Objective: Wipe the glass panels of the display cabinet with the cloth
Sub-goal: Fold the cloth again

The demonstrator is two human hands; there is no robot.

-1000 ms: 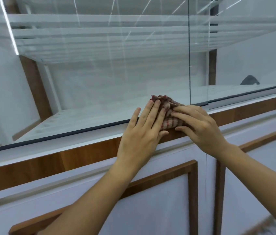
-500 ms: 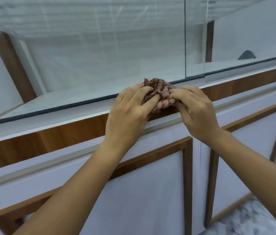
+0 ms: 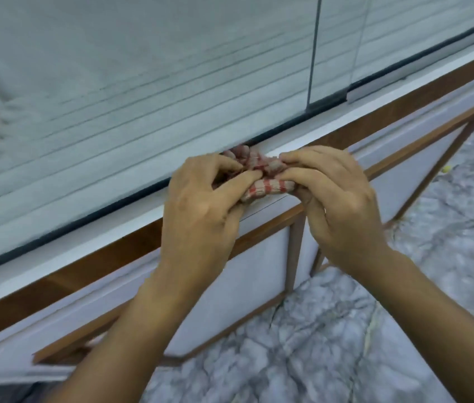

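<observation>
A red and white checked cloth [image 3: 262,181] is bunched up between both my hands, just in front of the cabinet's lower frame. My left hand [image 3: 201,210] grips its left side with curled fingers. My right hand [image 3: 334,205] pinches its right side. The large glass panel [image 3: 142,82] of the display cabinet fills the upper left, with a dark seal along its bottom edge. A second glass panel [image 3: 404,33] adjoins it on the right past a vertical seam. The cloth sits at the bottom edge of the glass; whether it touches the pane is unclear.
Below the glass run a white ledge and a wooden strip [image 3: 84,274]. White cabinet doors with wooden frames [image 3: 259,274] stand under them. A grey marble floor [image 3: 346,344] spreads at the lower right, with a small yellow object [image 3: 445,169] on it.
Both hands went from lying flat on the cloth against the glass to gathering it into a bunch and drawing it down off the pane. The view has tilted downward toward the floor.
</observation>
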